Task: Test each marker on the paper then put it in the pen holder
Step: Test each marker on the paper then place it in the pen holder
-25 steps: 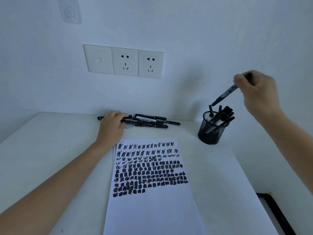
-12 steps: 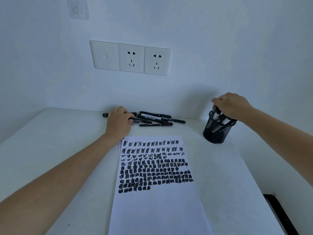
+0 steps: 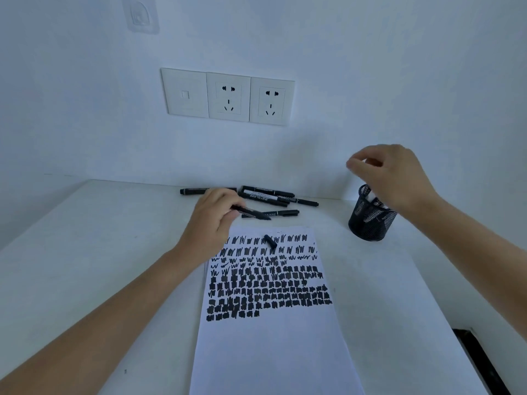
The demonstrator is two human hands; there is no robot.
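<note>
My left hand (image 3: 212, 222) grips a black marker (image 3: 252, 212) just above the top edge of the white paper (image 3: 273, 337), which is covered with black test scribbles. A small black cap (image 3: 270, 241) lies on the paper's top rows. Several black markers (image 3: 268, 195) lie in a loose pile by the wall behind my left hand. At the right stands the black mesh pen holder (image 3: 370, 226) with markers in it. Above it hovers my right hand (image 3: 393, 175), fingers loosely apart and holding nothing.
The white table (image 3: 85, 266) meets a white wall carrying a three-panel socket plate (image 3: 228, 96). A dark object (image 3: 482, 363) lies beyond the table's right edge at the lower right.
My right hand put its marker into the holder and has lifted off empty. My left hand picked a marker out of the pile and drew it toward the paper; a cap now lies on the sheet.
</note>
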